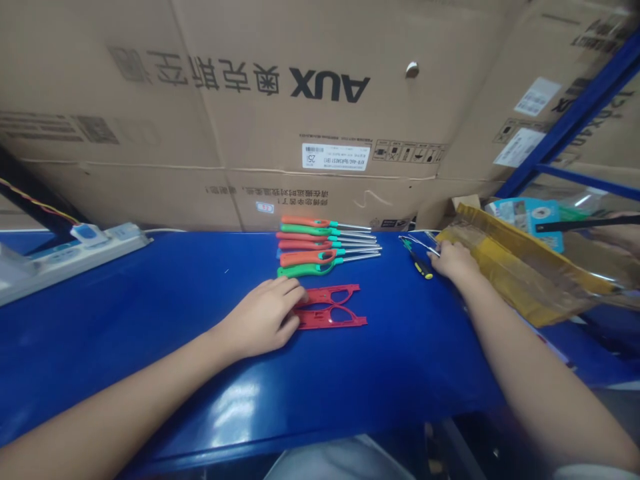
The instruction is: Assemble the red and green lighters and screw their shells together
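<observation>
Brown cardboard cartons (280, 113) printed with AUX fill the view from 9 to 3 o'clock above a blue workbench (150, 373), with a blue steel rack (575, 127) at 2 o'clock and a white power strip (75, 260) at 9 o'clock. A yellow-taped plastic bag (520, 267) lies at 3 o'clock. Mid-bench, long-nosed utility lighters (325, 247) with orange and green handles lie stacked, their metal nozzles pointing toward 3 o'clock. Below them, two red plastic frames (330, 308) lie side by side, long axes running 9 to 3 o'clock. The left hand (263, 317), fingers loosely together, rests on their 9 o'clock ends; any grip is hard to tell. The right hand (453, 261), fingers slightly spread, sits against the bag's edge, its hold unclear, just beside a yellow-and-black screwdriver (417, 259).
</observation>
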{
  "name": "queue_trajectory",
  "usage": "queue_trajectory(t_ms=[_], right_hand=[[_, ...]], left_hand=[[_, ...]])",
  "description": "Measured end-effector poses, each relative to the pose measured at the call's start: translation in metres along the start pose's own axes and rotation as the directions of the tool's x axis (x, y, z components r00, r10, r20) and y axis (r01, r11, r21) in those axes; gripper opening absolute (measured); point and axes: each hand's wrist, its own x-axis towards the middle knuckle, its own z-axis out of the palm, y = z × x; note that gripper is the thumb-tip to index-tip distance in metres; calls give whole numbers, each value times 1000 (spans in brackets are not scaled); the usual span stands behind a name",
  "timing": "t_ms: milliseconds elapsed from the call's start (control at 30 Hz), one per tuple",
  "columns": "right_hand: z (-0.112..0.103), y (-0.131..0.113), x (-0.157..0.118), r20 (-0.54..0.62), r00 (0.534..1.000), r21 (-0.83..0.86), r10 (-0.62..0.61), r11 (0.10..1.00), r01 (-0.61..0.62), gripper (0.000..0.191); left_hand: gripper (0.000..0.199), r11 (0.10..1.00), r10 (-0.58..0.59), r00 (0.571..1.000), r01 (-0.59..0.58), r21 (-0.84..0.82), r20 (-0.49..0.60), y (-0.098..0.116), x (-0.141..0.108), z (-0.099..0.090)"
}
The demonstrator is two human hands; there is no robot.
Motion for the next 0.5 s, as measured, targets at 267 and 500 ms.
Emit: queue_trajectory(t_ms=[267,500], right_hand=[[1,-6,-2,-10,999,13,44,999,-43,40],[-1,-3,0,-36,999,108,6,994,-2,33]], left_hand=[[22,1000,-14,1000,14,-11,19,-1,1,0],[25,999,-10,1000,10,-36,14,-3,2,-1]])
